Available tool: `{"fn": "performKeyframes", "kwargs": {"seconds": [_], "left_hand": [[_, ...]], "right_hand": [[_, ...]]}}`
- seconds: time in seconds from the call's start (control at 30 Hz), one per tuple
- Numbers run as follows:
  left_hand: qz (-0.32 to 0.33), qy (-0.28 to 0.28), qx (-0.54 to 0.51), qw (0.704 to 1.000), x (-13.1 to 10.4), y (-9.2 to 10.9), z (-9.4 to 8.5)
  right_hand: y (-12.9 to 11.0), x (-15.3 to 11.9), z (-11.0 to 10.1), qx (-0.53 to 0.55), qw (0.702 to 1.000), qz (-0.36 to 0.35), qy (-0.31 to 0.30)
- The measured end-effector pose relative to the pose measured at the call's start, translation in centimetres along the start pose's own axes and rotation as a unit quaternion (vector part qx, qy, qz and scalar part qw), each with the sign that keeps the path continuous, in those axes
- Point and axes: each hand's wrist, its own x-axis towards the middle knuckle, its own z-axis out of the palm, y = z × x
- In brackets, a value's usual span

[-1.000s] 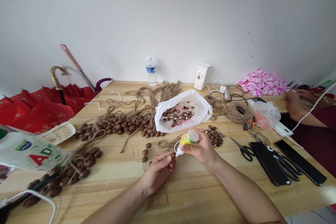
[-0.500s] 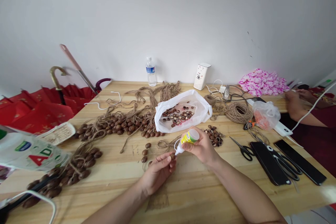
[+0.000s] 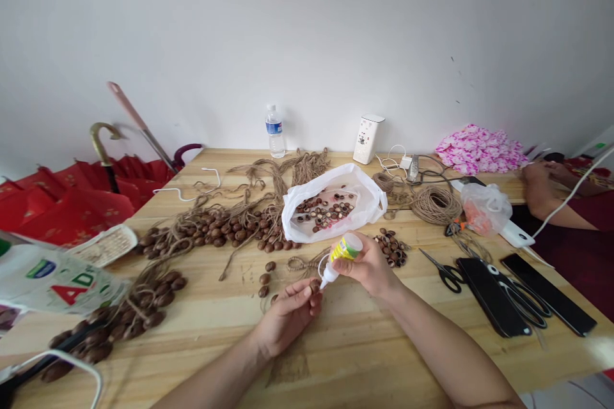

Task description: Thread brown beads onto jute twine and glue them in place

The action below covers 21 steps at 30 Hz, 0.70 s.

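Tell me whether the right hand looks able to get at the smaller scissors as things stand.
Probably yes: the smaller scissors lie uncovered to the right of the right hand. That hand holds a squeeze bottle, though, so it would likely have to put this down first.

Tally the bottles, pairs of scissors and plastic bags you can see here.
Bottles: 3 (water bottle, glue bottle, large white bottle)
Pairs of scissors: 2 (smaller pair, larger pair)
Plastic bags: 2 (white bag, clear bag)
Total: 7
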Motion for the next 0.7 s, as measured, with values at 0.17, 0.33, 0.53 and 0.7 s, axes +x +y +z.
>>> {"fn": "performKeyframes", "kwargs": {"seconds": [0.17, 0.33, 0.53, 0.7], "left_hand": [[0.000, -0.002, -0.006, 1.000, -0.1, 0.1, 0.0], [0.005, -0.012, -0.011, 1.000, -0.1, 0.1, 0.1], [0.003, -0.009, -0.013, 1.000, -0.1, 0.0, -0.2], [0.012, -0.004, 0.005, 1.000, 0.0, 0.1, 0.0]], "right_hand": [[0.9, 0.3, -0.4, 0.041, 0.998, 0.014, 0.037], [1.5, 1.1, -0.7, 0.180, 0.978, 0.022, 0.104], [0.6, 1.5, -0.8, 0.288, 0.949, 0.039, 0.119], [-1.7, 1.5, -3.0, 0.272, 0.955, 0.048, 0.104]]}}
